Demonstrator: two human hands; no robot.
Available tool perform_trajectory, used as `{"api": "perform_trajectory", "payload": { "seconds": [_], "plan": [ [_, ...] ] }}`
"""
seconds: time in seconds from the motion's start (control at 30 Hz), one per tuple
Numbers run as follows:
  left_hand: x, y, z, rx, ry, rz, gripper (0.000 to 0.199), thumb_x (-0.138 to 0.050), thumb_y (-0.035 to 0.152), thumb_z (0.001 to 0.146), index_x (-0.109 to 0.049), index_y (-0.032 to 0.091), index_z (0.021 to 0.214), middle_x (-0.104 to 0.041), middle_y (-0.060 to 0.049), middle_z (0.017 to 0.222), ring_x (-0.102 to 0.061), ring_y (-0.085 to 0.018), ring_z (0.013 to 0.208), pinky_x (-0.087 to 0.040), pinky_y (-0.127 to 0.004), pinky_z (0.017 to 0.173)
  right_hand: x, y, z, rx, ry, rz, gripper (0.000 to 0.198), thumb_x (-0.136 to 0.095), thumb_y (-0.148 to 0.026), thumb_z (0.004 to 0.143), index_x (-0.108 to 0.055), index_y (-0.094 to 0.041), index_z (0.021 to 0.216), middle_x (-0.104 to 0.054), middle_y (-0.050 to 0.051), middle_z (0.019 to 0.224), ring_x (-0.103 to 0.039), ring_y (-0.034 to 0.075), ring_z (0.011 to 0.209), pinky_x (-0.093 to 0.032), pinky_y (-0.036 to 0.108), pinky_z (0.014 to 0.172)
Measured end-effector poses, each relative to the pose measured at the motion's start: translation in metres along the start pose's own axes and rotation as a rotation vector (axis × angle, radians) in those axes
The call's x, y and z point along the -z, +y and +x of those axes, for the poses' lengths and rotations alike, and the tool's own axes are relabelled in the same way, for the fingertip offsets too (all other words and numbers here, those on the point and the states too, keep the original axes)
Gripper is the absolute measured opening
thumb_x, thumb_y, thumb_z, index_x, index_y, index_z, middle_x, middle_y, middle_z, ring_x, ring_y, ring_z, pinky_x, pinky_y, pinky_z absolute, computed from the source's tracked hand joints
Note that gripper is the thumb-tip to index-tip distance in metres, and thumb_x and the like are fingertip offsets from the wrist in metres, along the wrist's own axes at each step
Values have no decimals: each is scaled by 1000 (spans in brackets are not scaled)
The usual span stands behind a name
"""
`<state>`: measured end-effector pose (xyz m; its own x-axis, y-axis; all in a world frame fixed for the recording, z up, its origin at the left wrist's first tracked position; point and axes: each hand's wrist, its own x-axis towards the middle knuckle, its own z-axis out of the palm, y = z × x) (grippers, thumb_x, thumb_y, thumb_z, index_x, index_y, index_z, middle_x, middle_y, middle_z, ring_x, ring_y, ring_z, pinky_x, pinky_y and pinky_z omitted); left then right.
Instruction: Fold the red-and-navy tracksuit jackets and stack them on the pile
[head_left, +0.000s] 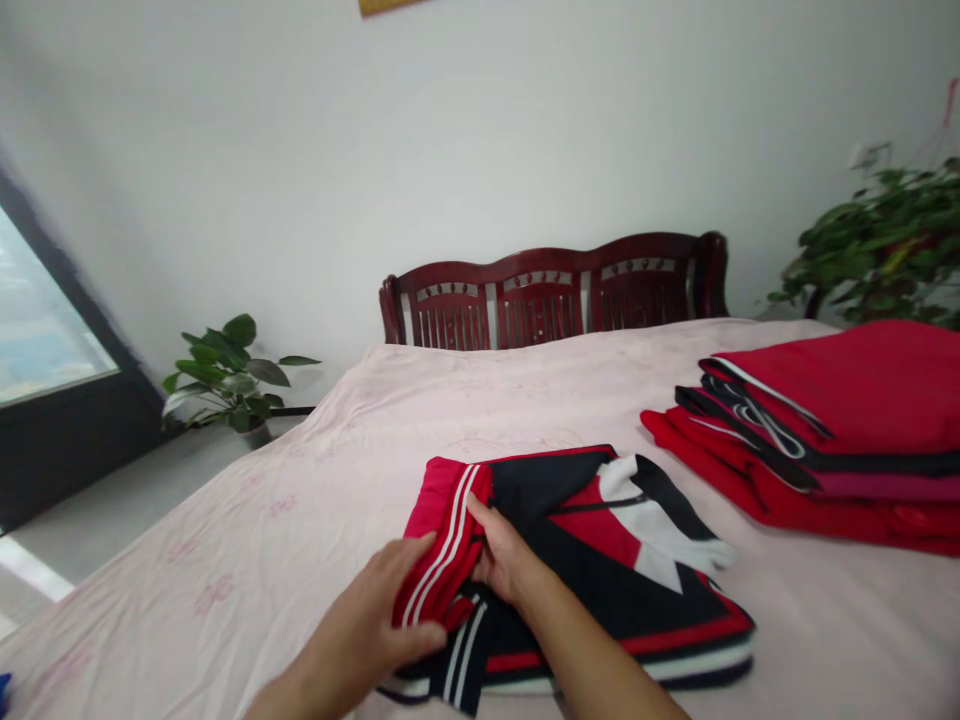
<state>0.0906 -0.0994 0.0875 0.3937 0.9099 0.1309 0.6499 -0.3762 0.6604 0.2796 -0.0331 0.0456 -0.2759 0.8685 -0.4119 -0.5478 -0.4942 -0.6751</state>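
Observation:
A folded dark navy jacket [592, 560] with red and white panels lies on the bed in front of me. Over its left side is a bunched section of red cloth with white stripes [442, 560]; whether it is a sleeve of the jacket or a separate garment I cannot tell. My left hand [375, 610] grips this striped cloth from the left, fingers above and thumb below. From the right, my right hand [506, 560] holds it with the thumb on top, the other fingers partly hidden. Below them hangs a navy strip with white stripes [463, 650].
A stack of folded red and navy clothes [847, 420] sits on the right of the pink bedsheet [300, 540]. Behind the bed stands a dark wooden headboard [540, 295]. Potted plants [232, 365] are at the left and right, and a glass door [52, 310] is far left.

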Motion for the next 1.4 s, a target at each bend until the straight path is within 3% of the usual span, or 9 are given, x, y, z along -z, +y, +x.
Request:
{"api": "perform_trajectory", "payload": {
  "seconds": [0.1,0.2,0.4,0.6,0.73,0.87,1.0,1.2,1.4],
  "plan": [
    [-30,-38,-39,-46,12,236,110,-86,30,54,-33,48,148,-47,-7,149,-43,-39,135,-38,-57,109,-3,4,3,72,78,-130,37,-56,-47,92,-52,-25,121,-69,0,78,-63,13,54,-55,28,51],
    [-50,-51,-53,-75,84,380,106,-81,25,60,-29,49,149,-47,-6,149,-45,-38,133,-40,-55,108,-2,6,6,82,115,-184,34,-58,-48,89,-54,-25,114,-67,-1,76,-62,12,53,-55,27,49],
    [-45,-32,-36,-46,79,421,72,-77,50,70,-53,42,137,-59,-8,133,-55,-34,119,-44,-49,101,5,-7,9,159,181,-242,26,-60,-38,87,-53,-22,105,-66,-1,78,-63,13,59,-55,27,51],
    [-50,-24,-34,-83,88,496,80,-80,46,66,-50,41,140,-59,-8,134,-55,-34,117,-43,-49,100,8,-17,13,177,211,-303,21,-56,-35,90,-50,-19,102,-68,4,86,-65,14,64,-57,31,53],
    [-53,-21,-29,-72,64,530,61,-73,46,76,-56,35,134,-61,-8,131,-58,-31,115,-47,-45,97,5,-21,18,177,243,-371,21,-57,-35,90,-48,-19,99,-67,3,82,-64,14,61,-55,28,49],
    [-54,-17,-29,-77,46,591,56,-68,28,79,-56,30,134,-63,-8,130,-60,-28,113,-49,-42,96,3,-30,21,187,276,-441,22,-61,-30,87,-45,-20,98,-64,0,75,-61,13,55,-54,28,46],
    [-54,-11,-34,-146,94,616,60,-59,13,79,-53,27,137,-62,-6,132,-60,-25,113,-50,-38,95,5,-35,25,197,296,-475,25,-63,-29,86,-43,-21,99,-64,0,76,-62,14,55,-54,28,46],
    [-44,-5,-23,-59,181,457,34,-50,15,89,-62,26,119,-71,-2,112,-66,-19,99,-52,-33,86,9,-30,40,204,326,-483,22,-58,-18,81,-43,-21,97,-64,0,76,-64,17,58,-55,31,49],
    [-39,16,-9,-158,403,379,33,-54,15,87,-62,25,117,-70,-2,109,-63,-20,98,-50,-33,84,0,-51,41,345,257,-494,17,-55,-12,74,-53,-20,88,-62,-2,65,-62,15,57,-52,25,54]
  ]
}}
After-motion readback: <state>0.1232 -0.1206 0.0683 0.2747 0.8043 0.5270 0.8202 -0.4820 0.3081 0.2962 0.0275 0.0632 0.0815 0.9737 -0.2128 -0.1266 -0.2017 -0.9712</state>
